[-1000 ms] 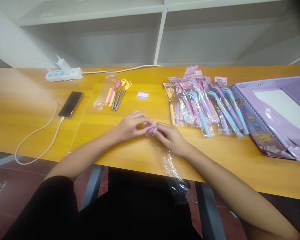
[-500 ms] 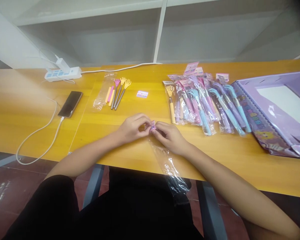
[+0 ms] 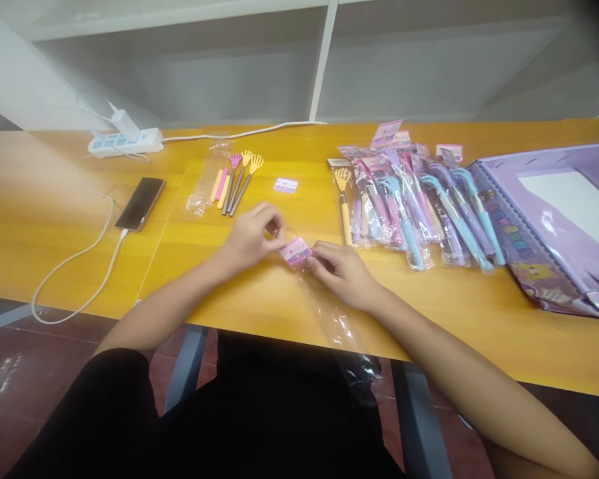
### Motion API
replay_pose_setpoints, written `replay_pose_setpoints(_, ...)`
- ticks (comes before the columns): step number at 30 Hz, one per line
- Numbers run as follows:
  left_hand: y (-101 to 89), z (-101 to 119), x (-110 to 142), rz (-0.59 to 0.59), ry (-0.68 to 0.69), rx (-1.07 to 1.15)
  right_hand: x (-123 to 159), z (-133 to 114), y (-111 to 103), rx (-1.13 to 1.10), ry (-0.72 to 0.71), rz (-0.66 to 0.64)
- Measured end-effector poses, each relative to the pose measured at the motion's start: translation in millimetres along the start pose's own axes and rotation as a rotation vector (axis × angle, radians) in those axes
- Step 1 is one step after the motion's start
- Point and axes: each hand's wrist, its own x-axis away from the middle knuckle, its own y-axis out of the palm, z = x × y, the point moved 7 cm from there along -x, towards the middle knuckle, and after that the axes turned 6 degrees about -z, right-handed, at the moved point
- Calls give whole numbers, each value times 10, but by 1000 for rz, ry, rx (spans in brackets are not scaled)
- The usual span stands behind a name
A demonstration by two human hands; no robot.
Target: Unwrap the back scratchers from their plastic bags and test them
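Observation:
A small pink printed header card (image 3: 295, 252) is spread between my hands, above the middle of the table. My left hand (image 3: 255, 234) is pinched closed at the card's upper left corner. With thumb and fingers together, my right hand (image 3: 347, 274) grips the card's right edge. From the card a clear plastic bag (image 3: 337, 326) hangs down over the table's front edge. Beyond my hands lies another small printed card (image 3: 285, 185). To its left are a few back scratchers (image 3: 242, 186) with hand-shaped heads and dark rods, beside loose coloured handle sleeves (image 3: 220, 186).
Bagged back scratchers (image 3: 404, 206) form a pile on the right, next to a purple display box (image 3: 539, 246). On the left are a phone (image 3: 140, 203) on a white cable and a power strip (image 3: 126, 143). Another clear bag (image 3: 203, 186) lies by the loose scratchers.
The header card, folded small between my fingers before, now shows its printed face. My left hand has moved slightly left and up; my right hand stays nearly in place.

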Motion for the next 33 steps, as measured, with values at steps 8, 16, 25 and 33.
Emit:
replay_pose_setpoints(8, 111, -40, -2, -178, 49, 105, -8, 53, 6, -57, 33, -18)
replay_pose_setpoints(16, 99, -62, -15, -265, -3, 161, 7, 47, -74, -57, 17, 14)
replay_pose_setpoints(25, 120, -114, -11, -211, -56, 285, -5, 82, -71, 11, 32, -3)
replay_pose_setpoints(33, 145, -261, -20, -232, -162, 347, -23, 120, -55, 75, 105, 1)
